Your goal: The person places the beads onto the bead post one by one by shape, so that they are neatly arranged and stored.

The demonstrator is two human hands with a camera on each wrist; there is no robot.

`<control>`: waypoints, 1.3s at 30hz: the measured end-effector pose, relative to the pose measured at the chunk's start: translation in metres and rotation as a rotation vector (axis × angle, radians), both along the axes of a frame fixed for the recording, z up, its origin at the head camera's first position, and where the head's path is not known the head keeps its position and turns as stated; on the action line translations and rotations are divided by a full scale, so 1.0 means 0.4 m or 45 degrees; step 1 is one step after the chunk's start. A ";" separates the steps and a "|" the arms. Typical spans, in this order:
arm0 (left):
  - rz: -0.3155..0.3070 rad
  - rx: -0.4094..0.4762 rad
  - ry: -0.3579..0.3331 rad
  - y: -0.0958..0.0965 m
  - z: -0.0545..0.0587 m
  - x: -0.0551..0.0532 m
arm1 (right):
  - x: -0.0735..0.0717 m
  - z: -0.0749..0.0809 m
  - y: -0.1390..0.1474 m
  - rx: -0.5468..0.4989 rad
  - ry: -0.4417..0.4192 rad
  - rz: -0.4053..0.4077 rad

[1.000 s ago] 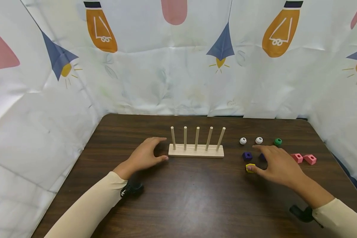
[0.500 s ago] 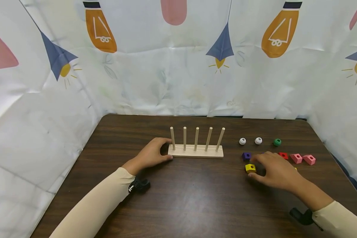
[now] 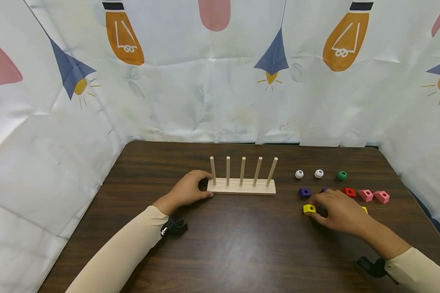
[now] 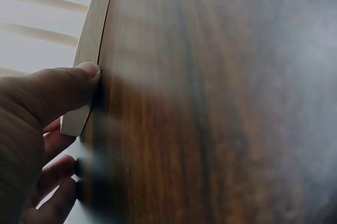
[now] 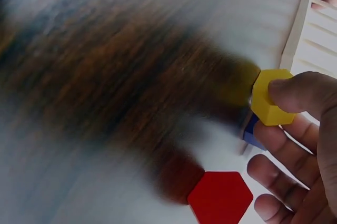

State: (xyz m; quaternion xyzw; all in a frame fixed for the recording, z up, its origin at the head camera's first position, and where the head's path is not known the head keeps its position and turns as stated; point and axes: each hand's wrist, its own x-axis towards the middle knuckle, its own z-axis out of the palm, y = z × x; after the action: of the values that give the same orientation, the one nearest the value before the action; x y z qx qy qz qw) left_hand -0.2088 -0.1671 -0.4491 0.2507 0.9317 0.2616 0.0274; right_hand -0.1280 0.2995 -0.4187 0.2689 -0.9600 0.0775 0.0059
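A pale wooden peg stand (image 3: 242, 188) with several upright bare pegs stands mid-table. My left hand (image 3: 185, 189) pinches the left end of its base, the thumb (image 4: 79, 84) along the front face and fingers behind. To the right, my right hand (image 3: 339, 211) holds a yellow hexagonal bead (image 3: 309, 210) at its right side. In the right wrist view the thumb (image 5: 300, 92) lies on the flat face of that yellow bead and a finger curls against its other side. A blue bead (image 5: 254, 132) shows just behind it.
Around the right hand lie a purple bead (image 3: 304, 193), a red bead (image 3: 349, 192), pink beads (image 3: 381, 197) and another yellow bead (image 3: 364, 209), partly hidden. Farther back are white beads (image 3: 299, 174) and a green bead (image 3: 342, 175). A printed curtain (image 3: 205, 101) hangs behind the table.
My left hand has moved right onto the peg stand's end, from which it stood apart. The right hand's fingers have drawn in from over the beads and closed in on the yellow bead.
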 end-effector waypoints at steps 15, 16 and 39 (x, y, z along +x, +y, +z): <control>0.031 -0.018 -0.048 -0.002 0.005 -0.004 | -0.030 0.060 -0.032 -0.182 0.021 -0.018; 0.033 -0.015 -0.047 -0.002 0.005 -0.004 | -0.034 0.066 -0.036 -0.189 0.026 -0.017; 0.057 0.005 -0.079 -0.002 0.006 -0.005 | -0.103 0.217 -0.117 -0.310 0.089 -0.050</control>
State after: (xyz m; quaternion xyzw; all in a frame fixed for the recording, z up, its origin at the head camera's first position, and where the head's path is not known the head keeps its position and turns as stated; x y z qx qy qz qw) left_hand -0.2106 -0.1678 -0.4467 0.2215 0.9353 0.2715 0.0499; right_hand -0.1690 0.2528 -0.3317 0.2497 -0.9479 0.1838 0.0734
